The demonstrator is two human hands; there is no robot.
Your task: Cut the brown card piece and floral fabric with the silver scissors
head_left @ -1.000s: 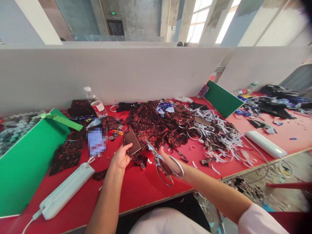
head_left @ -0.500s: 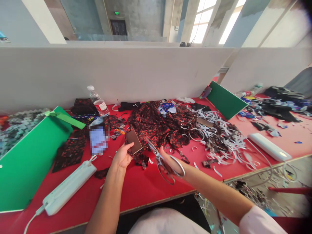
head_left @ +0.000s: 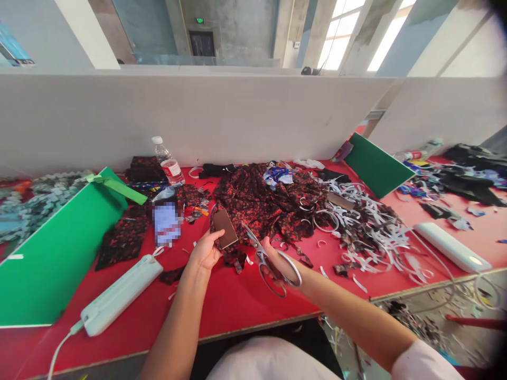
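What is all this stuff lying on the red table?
Brown card: one, in the left hand, against floral cloth.
Scissors: one, silver, in the right hand.
Floral cloth: one heap, black and red, table middle.
White strips: many, right of the cloth.
Water bottle: one, clear, by the back wall.
Green boards: two, far left and right.
White power strips: two, left front and right.
Table: red.
Left hand: grip on card.
Right hand: grip in scissor handles.

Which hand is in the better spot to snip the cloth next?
Probably the right hand. Its fingers are through the loops of the scissors, whose blades point at the dark cloth held with the brown card. The left hand is busy holding that piece steady.
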